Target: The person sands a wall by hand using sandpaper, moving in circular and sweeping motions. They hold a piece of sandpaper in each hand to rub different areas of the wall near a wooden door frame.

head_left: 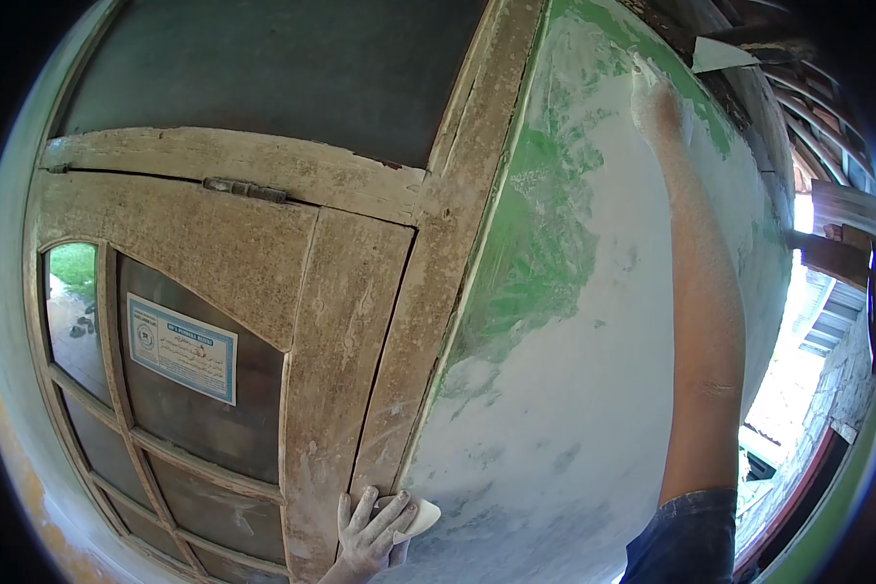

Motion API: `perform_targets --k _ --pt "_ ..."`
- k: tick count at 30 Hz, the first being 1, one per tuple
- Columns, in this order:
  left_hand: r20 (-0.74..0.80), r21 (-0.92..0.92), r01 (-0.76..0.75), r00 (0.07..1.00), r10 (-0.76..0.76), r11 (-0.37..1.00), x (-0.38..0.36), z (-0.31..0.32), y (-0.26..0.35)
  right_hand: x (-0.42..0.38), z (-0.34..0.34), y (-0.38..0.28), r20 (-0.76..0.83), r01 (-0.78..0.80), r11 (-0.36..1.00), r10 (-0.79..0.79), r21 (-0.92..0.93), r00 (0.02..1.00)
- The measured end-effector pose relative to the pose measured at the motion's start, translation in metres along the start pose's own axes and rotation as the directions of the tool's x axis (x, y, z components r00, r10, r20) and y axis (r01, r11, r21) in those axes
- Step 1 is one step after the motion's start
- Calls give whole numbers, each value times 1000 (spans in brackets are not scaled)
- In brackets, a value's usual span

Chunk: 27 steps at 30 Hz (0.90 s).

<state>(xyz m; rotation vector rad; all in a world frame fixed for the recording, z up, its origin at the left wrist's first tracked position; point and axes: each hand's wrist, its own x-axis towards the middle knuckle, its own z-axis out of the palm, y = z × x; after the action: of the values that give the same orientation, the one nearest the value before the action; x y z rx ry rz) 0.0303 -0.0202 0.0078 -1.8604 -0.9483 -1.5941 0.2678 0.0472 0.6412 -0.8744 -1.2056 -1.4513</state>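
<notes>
My right hand (657, 105) is raised high against the wall (594, 380), its fingers closed and coated in white. Whatever it holds, if anything, is hidden. White filler covers much of the wall in uneven patches, with green paint showing along the left side and top. Low down, beside the door frame (487, 127), my left hand (372, 533) grips a pale piece with a curved edge (422, 518). White residue coats these fingers too, and they lie across the front of that piece.
At left is a worn wooden door (346, 321) with glass panes, a metal bolt (245, 190) and a blue-bordered paper notice (182, 347). Bare roof beams (818, 127) are at upper right. A pale flat piece (722, 55) juts out near the wall top.
</notes>
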Motion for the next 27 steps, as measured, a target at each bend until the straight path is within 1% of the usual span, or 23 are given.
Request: perform_targets --k 4,6,7,9,10,12,13,15,16,17,18,19,21,22,23,24,25,26,27 --pt "-3 4 -12 1000 12 1000 2 -1 1 -8 -8 -15 57 -24 999 25 -31 998" --pt "-6 1 -12 1000 12 1000 3 -1 1 -29 -20 -25 -3 151 987 -152 60 988" --pt "-7 -6 -7 1000 7 1000 2 -1 2 -39 -25 -23 -4 151 987 -151 57 989" --pt "-6 -13 -9 1000 9 1000 2 0 1 -58 -32 -18 -10 359 909 -366 213 931" --pt "-19 -8 -3 1000 3 1000 1 2 1 -65 -37 -14 -9 355 911 -361 209 933" --pt "-26 -6 -5 1000 4 1000 0 4 1 -73 -47 2 30 334 867 -371 370 928" --pt "-29 -8 -2 1000 2 1000 -1 4 1 -72 -44 18 32 329 871 -365 365 930" --pt "-29 -9 -3 1000 3 1000 -1 4 0 -62 -31 45 -23 229 935 -232 272 972" --pt "-24 -8 -5 1000 5 1000 -1 5 0 -55 -26 51 -24 227 935 -229 273 973" --pt "-18 -5 -5 1000 5 1000 -2 5 -1 -48 -26 51 35 47 959 -59 278 998" --pt "-16 -3 -4 1000 4 1000 -2 5 -1 -42 -25 51 95 -134 953 112 274 989" --pt "-21 0 -5 1000 5 1000 -2 5 -1 -36 -22 45 96 -134 952 112 275 989" --pt "-21 -4 -6 1000 6 1000 -3 5 -1 -30 -16 27 29 68 977 -75 200 997" --pt "-15 7 -9 1000 9 1000 -3 4 -1 -41 -20 6 32 67 978 -74 195 997" --pt "-12 19 -11 1000 11 1000 -2 5 -1 -59 -30 -23 -2 194 964 -197 180 980" --pt "-13 16 -10 1000 10 1000 -2 6 -1 -68 -36 -38 -34 320 933 -319 162 947" --pt "-45 -14 -11 999 11 1000 -3 8 -2 -66 -36 -34 -32 320 934 -319 160 947" --pt "-70 -43 -17 997 14 999 -4 8 -3 -64 -36 -26 -38 357 913 -357 199 933" --pt "-61 -43 -21 998 18 999 -5 6 -4 -63 -35 -16 -44 390 889 -392 239 919"
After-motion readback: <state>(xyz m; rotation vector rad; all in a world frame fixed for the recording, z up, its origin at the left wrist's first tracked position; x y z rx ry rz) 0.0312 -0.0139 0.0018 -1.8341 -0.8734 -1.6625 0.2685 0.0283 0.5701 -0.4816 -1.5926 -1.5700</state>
